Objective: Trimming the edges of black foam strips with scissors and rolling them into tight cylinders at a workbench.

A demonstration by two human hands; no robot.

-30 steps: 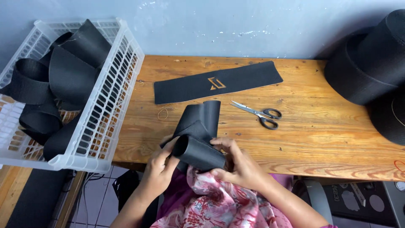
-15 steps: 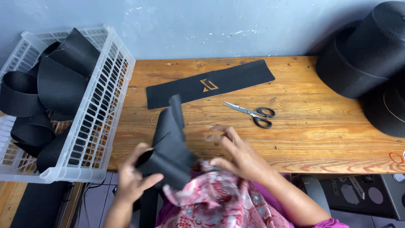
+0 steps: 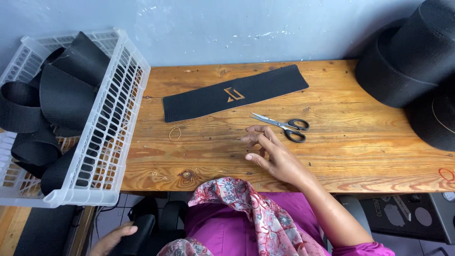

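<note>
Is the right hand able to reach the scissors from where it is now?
Probably yes. The right hand hovers open over the wooden table, its fingers just left of the scissors. Nothing lies between them.

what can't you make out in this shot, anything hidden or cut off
- Left hand, head view: low beside the table, fingers wrapped on a black piece that merges with dark shadow; its shape is unclear.
- Black rolls, head view: cut off by the right edge.
- White basket, head view: left edge crops it, and its far contents overlap.
- Right hand: open above the table; contact unclear.
</note>
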